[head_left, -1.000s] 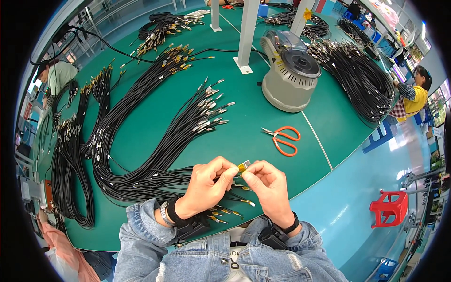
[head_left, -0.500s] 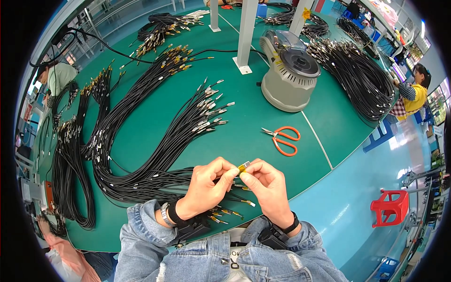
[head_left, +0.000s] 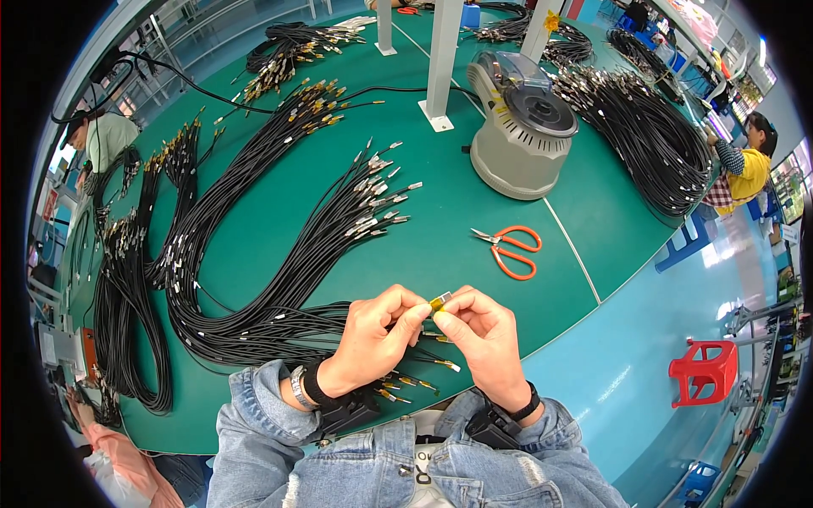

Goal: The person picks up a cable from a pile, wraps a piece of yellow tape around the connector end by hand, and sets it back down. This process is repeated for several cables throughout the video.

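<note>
Over the front edge of the green table, my left hand and my right hand meet with thumbs and fingertips pinched. Between them is a small cable connector, silvery at its tip and wrapped in yellow film or tape. Both hands grip it; its cable is mostly hidden behind my fingers. Under and left of my left hand runs a thick bundle of black cables. Several yellow-wrapped ends of cables poke out below my hands. Orange-handled scissors lie beyond my right hand, blades apart.
A grey tape dispenser stands behind the scissors, near a white metal post. More cable bundles lie at the far right, left and back. A red stool is on the floor at right. Other people sit at both sides.
Almost nothing differs. My hands stay pinched on the connector, with only a tiny shift of my fingers.
</note>
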`<state>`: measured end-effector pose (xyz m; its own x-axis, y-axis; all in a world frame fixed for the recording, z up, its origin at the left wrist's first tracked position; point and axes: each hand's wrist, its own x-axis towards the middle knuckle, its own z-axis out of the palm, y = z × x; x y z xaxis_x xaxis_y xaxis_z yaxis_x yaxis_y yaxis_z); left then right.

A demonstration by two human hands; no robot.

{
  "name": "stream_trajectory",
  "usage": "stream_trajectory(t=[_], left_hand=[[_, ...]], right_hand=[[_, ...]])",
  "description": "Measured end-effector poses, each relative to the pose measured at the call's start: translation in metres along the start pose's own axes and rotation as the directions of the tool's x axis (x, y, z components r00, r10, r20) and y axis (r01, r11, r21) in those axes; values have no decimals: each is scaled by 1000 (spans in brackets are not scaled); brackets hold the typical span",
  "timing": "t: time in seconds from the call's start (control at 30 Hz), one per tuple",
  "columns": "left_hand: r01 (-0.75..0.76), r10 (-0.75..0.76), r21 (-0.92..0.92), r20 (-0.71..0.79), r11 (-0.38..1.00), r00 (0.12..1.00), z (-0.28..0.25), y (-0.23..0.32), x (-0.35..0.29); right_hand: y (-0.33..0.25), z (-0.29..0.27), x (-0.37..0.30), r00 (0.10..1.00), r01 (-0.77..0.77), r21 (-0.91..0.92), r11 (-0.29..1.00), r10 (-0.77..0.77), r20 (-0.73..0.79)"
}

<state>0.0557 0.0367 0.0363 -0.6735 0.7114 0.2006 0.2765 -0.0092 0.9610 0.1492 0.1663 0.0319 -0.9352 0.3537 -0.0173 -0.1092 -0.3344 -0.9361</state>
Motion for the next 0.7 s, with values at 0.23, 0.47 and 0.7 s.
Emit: stream_trajectory(t=[0.23,0.47,0.7], left_hand=[[-1,1,16,3,1000,1000,0,-1,0],[-1,1,-10,-7,1000,1000,1,-1,-1],[79,-68,-124,87,989,994,-5,-3,-2]], right_hand=[[2,0,0,1000,19,-18,1000,-19,-10],[2,0,1,999,30,-25,999,-30,-20],[5,-2,2,1000,24,23,999,-25,0]])
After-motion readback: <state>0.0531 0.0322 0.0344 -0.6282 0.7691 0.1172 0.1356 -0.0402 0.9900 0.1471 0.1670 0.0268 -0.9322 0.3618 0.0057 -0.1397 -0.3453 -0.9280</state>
